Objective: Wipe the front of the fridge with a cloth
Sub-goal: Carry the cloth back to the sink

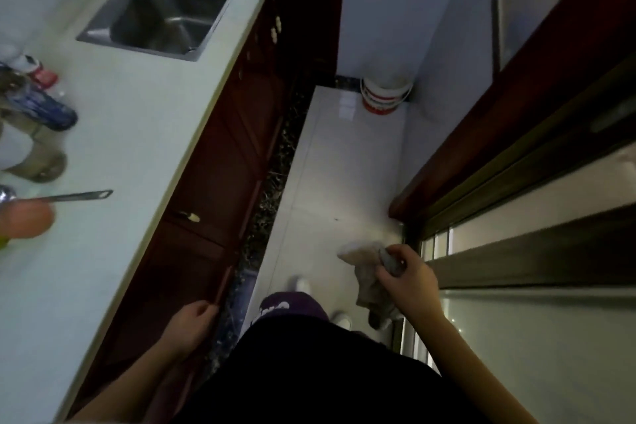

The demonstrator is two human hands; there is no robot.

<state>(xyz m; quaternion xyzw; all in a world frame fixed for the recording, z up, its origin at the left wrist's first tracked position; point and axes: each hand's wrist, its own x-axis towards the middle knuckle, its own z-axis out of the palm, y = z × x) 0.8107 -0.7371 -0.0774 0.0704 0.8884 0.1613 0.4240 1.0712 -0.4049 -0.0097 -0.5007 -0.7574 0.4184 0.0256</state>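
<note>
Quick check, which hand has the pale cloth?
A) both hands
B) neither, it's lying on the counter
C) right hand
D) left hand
C: the right hand grips the bunched cloth beside the fridge, while the left hand hangs by the cabinet holding nothing.

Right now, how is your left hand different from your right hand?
The right hand grips a crumpled beige cloth; the left hand holds nothing. The right hand is beside the pale glossy fridge front; the left hand hangs by the dark red wooden cabinet. Both are bare.
</note>
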